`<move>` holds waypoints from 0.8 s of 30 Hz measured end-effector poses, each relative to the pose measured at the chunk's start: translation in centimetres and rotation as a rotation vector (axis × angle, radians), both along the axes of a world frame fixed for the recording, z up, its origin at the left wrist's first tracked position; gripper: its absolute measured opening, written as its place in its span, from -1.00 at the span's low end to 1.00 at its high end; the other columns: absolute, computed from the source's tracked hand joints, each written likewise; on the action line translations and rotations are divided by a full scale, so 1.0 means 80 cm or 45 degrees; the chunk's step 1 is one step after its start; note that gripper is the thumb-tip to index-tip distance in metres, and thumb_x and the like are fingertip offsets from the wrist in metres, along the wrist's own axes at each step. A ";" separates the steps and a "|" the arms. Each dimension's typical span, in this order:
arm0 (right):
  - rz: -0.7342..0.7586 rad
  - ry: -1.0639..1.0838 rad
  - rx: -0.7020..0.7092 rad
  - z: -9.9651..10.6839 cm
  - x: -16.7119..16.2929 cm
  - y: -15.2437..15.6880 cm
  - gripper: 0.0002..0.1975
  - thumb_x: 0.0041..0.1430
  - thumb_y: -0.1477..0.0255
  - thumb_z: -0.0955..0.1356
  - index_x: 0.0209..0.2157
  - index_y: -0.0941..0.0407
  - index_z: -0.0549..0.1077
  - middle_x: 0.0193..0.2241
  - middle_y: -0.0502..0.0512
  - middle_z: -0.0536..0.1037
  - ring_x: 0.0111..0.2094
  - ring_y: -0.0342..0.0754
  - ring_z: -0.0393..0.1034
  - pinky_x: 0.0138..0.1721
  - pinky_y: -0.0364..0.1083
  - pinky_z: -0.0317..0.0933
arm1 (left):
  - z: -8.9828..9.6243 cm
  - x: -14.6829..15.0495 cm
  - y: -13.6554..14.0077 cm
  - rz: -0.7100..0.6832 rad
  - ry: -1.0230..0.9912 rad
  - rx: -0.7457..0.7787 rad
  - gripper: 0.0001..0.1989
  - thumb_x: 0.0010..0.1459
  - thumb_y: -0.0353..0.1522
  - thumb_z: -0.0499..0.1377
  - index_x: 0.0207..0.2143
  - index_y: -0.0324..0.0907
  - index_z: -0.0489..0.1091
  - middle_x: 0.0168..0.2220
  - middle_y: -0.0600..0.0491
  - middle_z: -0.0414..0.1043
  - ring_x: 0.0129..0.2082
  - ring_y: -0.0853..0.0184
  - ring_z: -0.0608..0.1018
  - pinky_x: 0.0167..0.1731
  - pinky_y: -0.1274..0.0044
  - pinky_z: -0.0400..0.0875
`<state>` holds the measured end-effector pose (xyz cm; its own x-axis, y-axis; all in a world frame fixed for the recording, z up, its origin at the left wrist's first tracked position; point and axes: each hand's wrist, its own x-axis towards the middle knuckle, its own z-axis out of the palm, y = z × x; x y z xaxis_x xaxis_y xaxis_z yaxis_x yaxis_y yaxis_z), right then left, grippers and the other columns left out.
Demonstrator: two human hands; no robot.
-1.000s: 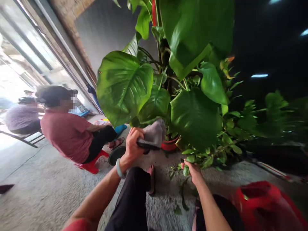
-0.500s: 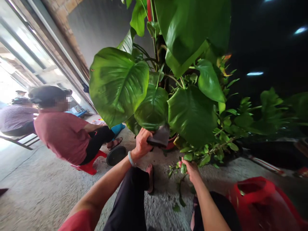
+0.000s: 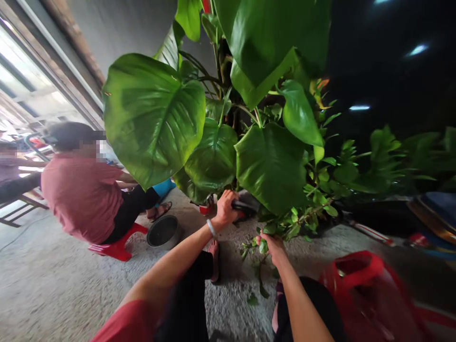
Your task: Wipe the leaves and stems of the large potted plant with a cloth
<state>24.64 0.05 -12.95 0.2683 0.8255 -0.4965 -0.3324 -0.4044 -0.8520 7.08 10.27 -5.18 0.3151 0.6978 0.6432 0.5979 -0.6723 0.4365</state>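
Hands were apart, both low under the big plant (image 3: 221, 109). Left hand (image 3: 225, 209) was clenched on a dark tool (image 3: 245, 207) — prob. shears or a trowel, too blurred to tell — with its far end tucked beneath the lowest big leaf (image 3: 272, 166), near the red pot (image 3: 205, 209). Right hand (image 3: 272, 243) was closed on a small leafy sprig (image 3: 261, 244), its stem trailing down to the concrete floor (image 3: 53, 285), where a few loose leaves lay.

Risks, as a judgement: tool tip was hidden by leaves, so it could nick a stem or leaf not meant for it. Right hand sat just beside the tool's end; a slip from the left could catch its fingers. A hard tug on the sprig could tear it, since it was tangled w/ the small-leaved shrub (image 3: 309, 209).

Room: tight in front — leaves hung over both hands, shrub crowded the right. Red bin (image 3: 359, 285) sat close at the right knee, so the right elbow had little swing outward. Left side opener: bare floor, then a dark bowl (image 3: 164, 232) near the left foot, and beyond it a seated person (image 3: 81, 190) on a red stool (image 3: 117, 244), well apart. Pulling back toward the body looked the clearest way out.
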 end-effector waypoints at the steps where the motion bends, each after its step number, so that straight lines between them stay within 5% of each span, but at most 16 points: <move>1: 0.000 -0.008 -0.013 0.000 -0.001 0.001 -0.81 -0.24 0.27 0.42 -0.52 0.05 0.45 -0.64 0.05 0.55 -0.54 0.04 0.48 -0.60 -0.10 0.17 | 0.006 0.014 0.014 0.065 0.011 -0.040 -0.78 -0.17 -0.55 0.14 -0.40 -0.16 0.33 -0.30 -0.04 0.45 -0.24 0.23 0.46 -0.23 0.43 0.38; 3: -0.002 -0.025 -0.031 0.000 -0.003 0.002 -0.77 -0.24 0.25 0.42 -0.49 0.06 0.45 -0.62 0.06 0.56 -0.53 0.04 0.49 -0.59 -0.11 0.19 | 0.005 0.040 0.033 0.134 0.145 -0.207 -0.74 -0.20 -0.56 0.18 -0.36 -0.19 0.37 -0.24 -0.08 0.47 -0.17 0.16 0.48 -0.19 0.40 0.41; 6: -0.014 -0.058 -0.052 -0.002 -0.004 0.005 -0.80 -0.25 0.27 0.42 -0.53 0.07 0.44 -0.61 0.07 0.56 -0.52 0.03 0.49 -0.56 -0.10 0.22 | -0.028 0.050 0.024 0.053 0.499 -0.538 -0.66 -0.20 -0.59 0.17 -0.29 -0.21 0.43 -0.19 -0.10 0.50 -0.11 0.12 0.51 -0.14 0.39 0.43; 10: -0.044 -0.101 -0.066 -0.007 0.001 0.005 -0.86 -0.28 0.33 0.43 -0.60 0.04 0.43 -0.63 0.08 0.56 -0.47 0.07 0.50 -0.50 -0.08 0.27 | -0.069 -0.010 -0.037 -0.153 0.802 -0.790 -0.65 -0.22 -0.58 0.14 -0.30 -0.19 0.45 -0.22 -0.04 0.52 -0.16 0.19 0.54 -0.17 0.46 0.42; 14: -0.021 -0.063 -0.029 -0.007 0.004 0.002 -0.85 -0.24 0.28 0.41 -0.58 0.04 0.45 -0.63 0.08 0.55 -0.48 0.08 0.49 -0.48 -0.06 0.27 | -0.023 -0.085 -0.067 -0.039 0.480 -0.507 -0.79 -0.22 -0.55 0.11 -0.45 -0.17 0.37 -0.37 0.01 0.48 -0.32 0.27 0.51 -0.27 0.49 0.39; 19: 0.027 -0.055 0.004 -0.002 0.000 0.001 -0.76 -0.26 0.22 0.42 -0.52 0.08 0.48 -0.63 0.07 0.55 -0.52 0.05 0.48 -0.53 -0.09 0.20 | 0.061 -0.097 -0.020 0.206 0.036 0.016 -0.86 -0.17 -0.51 0.11 -0.48 -0.14 0.26 -0.34 0.00 0.45 -0.27 0.25 0.48 -0.21 0.44 0.38; 21: 0.025 -0.074 0.011 -0.002 -0.003 0.002 -0.74 -0.26 0.21 0.42 -0.52 0.09 0.49 -0.62 0.07 0.56 -0.52 0.04 0.48 -0.55 -0.10 0.18 | 0.058 -0.088 -0.002 0.374 0.095 -0.049 -0.82 -0.24 -0.53 0.11 -0.50 -0.14 0.26 -0.38 0.01 0.43 -0.27 0.22 0.47 -0.23 0.43 0.38; 24: 0.001 -0.108 0.022 -0.005 -0.005 0.001 -0.77 -0.28 0.21 0.42 -0.57 0.08 0.47 -0.63 0.08 0.56 -0.50 0.05 0.48 -0.56 -0.10 0.17 | 0.018 -0.085 -0.011 0.486 0.274 -0.411 -0.75 -0.32 -0.56 0.10 -0.49 -0.15 0.31 -0.40 0.02 0.45 -0.30 0.23 0.49 -0.27 0.46 0.39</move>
